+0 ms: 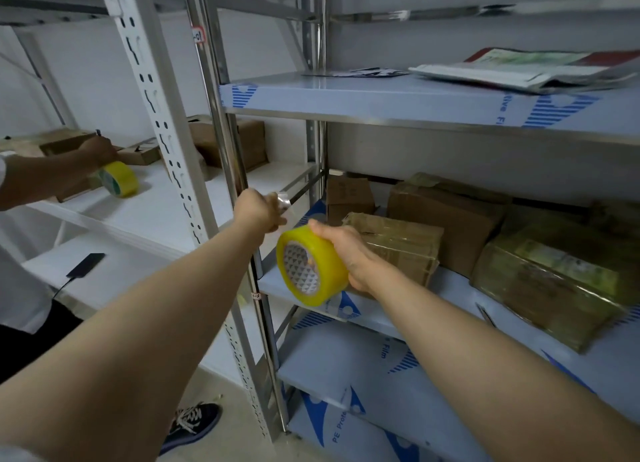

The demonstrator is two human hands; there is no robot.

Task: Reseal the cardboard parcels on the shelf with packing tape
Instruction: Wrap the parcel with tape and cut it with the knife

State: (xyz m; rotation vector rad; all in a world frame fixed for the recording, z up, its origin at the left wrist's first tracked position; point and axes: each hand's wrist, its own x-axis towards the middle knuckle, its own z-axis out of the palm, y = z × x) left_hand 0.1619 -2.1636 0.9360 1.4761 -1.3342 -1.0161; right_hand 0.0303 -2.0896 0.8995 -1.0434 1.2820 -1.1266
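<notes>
My right hand (341, 250) grips a yellow roll of packing tape (313, 265) in front of the middle shelf (377, 314). My left hand (258, 210) pinches the clear free end of the tape (283, 200), pulled up and to the left of the roll. Just behind the roll sits a tape-wrapped cardboard parcel (403, 245). More cardboard parcels stand further back (446, 215) and a large taped one (547, 285) lies to the right on the same shelf.
Another person (52, 174) at the left works at a white rack with a second yellow tape roll (119, 179) and boxes (230, 142). Metal uprights (221, 125) stand between the racks. Papers (526, 68) lie on the upper shelf. A phone (86, 264) rests on a lower white shelf.
</notes>
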